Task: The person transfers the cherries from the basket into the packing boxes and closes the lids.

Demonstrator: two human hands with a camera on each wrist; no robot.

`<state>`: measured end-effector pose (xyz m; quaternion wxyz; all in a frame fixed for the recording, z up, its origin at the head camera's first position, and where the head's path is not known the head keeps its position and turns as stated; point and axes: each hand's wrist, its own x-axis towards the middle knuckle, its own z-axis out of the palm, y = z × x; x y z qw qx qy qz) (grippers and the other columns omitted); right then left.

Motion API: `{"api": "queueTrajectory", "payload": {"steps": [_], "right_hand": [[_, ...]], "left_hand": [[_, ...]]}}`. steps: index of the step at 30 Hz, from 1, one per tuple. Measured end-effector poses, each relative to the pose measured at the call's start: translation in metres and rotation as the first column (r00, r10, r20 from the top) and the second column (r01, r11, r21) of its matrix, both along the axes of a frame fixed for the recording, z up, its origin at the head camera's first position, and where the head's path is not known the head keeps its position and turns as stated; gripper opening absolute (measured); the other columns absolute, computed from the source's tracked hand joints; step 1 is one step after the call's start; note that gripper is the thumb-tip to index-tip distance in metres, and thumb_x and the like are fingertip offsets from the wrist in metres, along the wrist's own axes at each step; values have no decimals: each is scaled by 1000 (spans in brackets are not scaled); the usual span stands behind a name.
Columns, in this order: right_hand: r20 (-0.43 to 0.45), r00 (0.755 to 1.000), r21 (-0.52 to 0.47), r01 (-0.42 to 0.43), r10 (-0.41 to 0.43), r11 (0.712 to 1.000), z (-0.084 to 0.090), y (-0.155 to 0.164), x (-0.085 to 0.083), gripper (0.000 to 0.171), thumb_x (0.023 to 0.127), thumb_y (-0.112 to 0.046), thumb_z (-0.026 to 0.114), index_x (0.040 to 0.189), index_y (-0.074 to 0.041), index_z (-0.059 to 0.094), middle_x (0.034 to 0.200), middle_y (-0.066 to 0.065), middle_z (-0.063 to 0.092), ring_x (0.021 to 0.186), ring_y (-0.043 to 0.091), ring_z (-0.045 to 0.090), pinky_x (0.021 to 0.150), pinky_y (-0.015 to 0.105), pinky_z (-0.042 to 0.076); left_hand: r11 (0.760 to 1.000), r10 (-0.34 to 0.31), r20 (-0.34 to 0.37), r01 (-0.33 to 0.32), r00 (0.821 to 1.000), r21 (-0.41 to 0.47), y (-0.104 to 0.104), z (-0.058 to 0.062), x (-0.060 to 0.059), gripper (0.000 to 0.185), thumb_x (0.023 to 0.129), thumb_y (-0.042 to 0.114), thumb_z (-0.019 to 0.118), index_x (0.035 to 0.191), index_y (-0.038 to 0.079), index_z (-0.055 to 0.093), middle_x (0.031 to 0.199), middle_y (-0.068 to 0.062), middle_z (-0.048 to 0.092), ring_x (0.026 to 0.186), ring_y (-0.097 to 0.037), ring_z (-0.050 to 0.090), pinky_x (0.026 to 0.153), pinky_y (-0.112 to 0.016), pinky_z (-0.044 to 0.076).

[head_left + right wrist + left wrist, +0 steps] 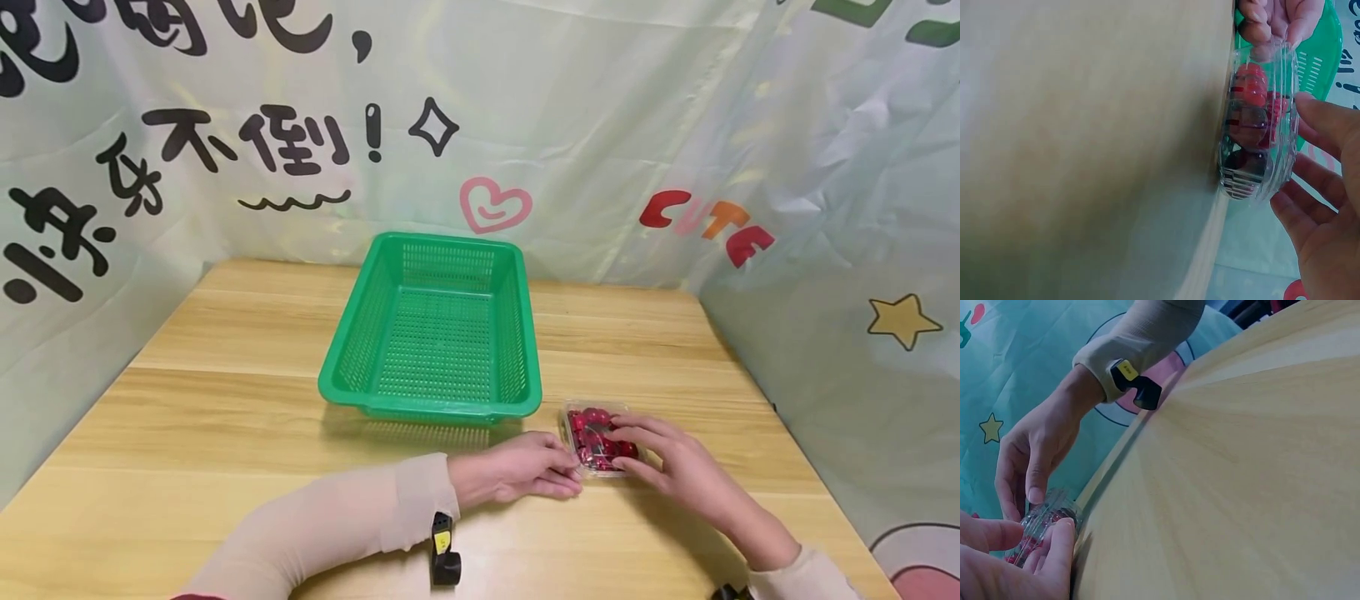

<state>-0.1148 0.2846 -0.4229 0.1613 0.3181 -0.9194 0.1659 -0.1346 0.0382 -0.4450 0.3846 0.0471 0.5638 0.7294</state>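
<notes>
On the pale wooden table (225,417), both hands' fingers (562,467) pinch a ribbed clear clamshell (600,442).

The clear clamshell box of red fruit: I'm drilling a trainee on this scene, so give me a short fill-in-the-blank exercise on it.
1. The clear clamshell box holds small round fruit of the colour ____.
2. The box stands on the wooden table just to the right of the ____ plastic basket.
3. The basket holds ____.
4. The left hand and the right hand touch the box from ____ sides.

Missing words: red; green; nothing; opposite
</notes>
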Motion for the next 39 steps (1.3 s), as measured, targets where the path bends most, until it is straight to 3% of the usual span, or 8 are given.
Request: {"api": "queueTrajectory", "payload": {"steps": [16,32,37,39], "right_hand": [[10,1000,-30,24,-24,999,-2,-3,7,39,76,-12,83,114,-14,72,126,10,64,112,33,62,87,48,52],[-32,999,7,6,-6,1000,-2,-6,10,40,74,-13,83,113,-13,73,120,5,67,111,30,63,89,45,52],[-27,1000,4,-1,1,1000,-1,-6,10,39,76,-14,83,114,-15,73,123,2,66,113,28,62,94,34,50],[-19,1000,2,-9,9,1000,1,-6,9,39,77,-14,83,114,-14,72,125,2,65,114,28,62,93,34,50]], "left_hand": [[1000,13,-39,-14,999,-23,2,-1,2,11,95,0,56,100,-6,63,92,-17,69,79,-19,69,80,-31,57],[1000,20,-54,-21,998,-20,3,-2,4,10,93,-8,53,100,-9,61,94,-19,67,82,-21,68,82,-32,57],[997,-1,-128,-9,992,-80,1,2,4,7,93,-6,56,99,-7,59,89,-17,67,77,-19,68,77,-30,58],[991,-24,-212,-5,977,-134,-1,4,3,6,92,-3,60,98,-3,57,87,-14,65,73,-18,65,72,-29,59]]}}
